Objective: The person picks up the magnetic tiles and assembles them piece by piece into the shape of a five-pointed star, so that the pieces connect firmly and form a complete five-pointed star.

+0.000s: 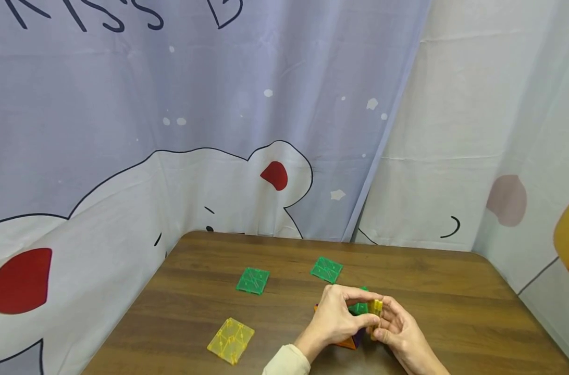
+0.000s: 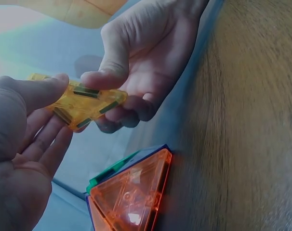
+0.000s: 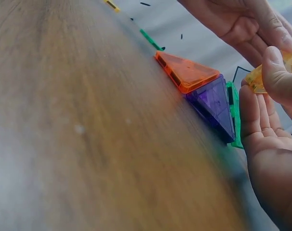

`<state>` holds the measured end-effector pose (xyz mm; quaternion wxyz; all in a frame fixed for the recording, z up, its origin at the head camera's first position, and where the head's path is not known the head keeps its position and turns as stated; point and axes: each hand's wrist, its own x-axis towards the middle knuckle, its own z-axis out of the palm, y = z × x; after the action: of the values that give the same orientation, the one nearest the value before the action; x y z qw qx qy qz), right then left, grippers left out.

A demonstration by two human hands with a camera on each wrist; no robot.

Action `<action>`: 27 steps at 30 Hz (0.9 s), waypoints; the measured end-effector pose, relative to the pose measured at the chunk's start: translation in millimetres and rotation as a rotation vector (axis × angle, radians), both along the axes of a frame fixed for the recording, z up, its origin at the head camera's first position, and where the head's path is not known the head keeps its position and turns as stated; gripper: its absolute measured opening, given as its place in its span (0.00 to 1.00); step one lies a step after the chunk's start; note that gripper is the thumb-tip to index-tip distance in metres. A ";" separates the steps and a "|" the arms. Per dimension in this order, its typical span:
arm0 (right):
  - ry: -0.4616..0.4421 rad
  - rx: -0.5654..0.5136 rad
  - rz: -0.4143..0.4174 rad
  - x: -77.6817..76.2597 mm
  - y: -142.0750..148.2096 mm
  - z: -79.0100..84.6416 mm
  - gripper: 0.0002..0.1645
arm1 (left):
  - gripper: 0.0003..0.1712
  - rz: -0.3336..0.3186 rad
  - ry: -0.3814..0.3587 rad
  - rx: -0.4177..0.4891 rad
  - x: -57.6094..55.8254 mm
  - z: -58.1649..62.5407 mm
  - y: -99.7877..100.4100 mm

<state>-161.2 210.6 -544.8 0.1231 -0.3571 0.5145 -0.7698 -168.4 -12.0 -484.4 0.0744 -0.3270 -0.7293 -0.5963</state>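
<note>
Between the fingertips of both hands is a translucent yellow magnetic tile (image 1: 375, 306), held above the table at the front right. My left hand (image 1: 332, 319) pinches one end with the thumb on top, while my right hand (image 1: 403, 333) grips the opposite end between thumb and fingers. Dark magnet strips show along its edges in the left wrist view. Just below and beside the hands sits a joined shape of magnetic tiles, with orange (image 2: 131, 192), purple (image 3: 213, 108) and green (image 3: 235, 113) faces. In the head view my left hand covers much of that shape.
Two green square tiles (image 1: 253, 280) (image 1: 326, 270) lie flat farther back on the brown wooden table (image 1: 172, 323). A yellow square tile (image 1: 231, 341) lies to the left. Printed curtains (image 1: 219, 104) hang behind the table.
</note>
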 end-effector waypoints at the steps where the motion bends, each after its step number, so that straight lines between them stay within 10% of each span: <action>1: -0.003 0.004 -0.007 0.3 -0.2 0.0 0.34 | 0.21 0.012 0.004 -0.008 0.3 -0.1 -0.2; 10: -0.045 0.094 -0.099 2.2 -0.1 -0.2 0.35 | 0.22 0.047 0.030 -0.080 2.0 2.6 -1.0; 27: 0.014 -0.022 0.039 -1.0 -3.3 -1.6 0.33 | 0.16 0.136 0.124 -0.057 1.0 -0.7 0.2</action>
<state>-162.3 207.3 -546.4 0.1309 -0.3736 0.4999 -0.7703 -167.5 -11.8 -485.1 0.1503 -0.3150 -0.7606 -0.5473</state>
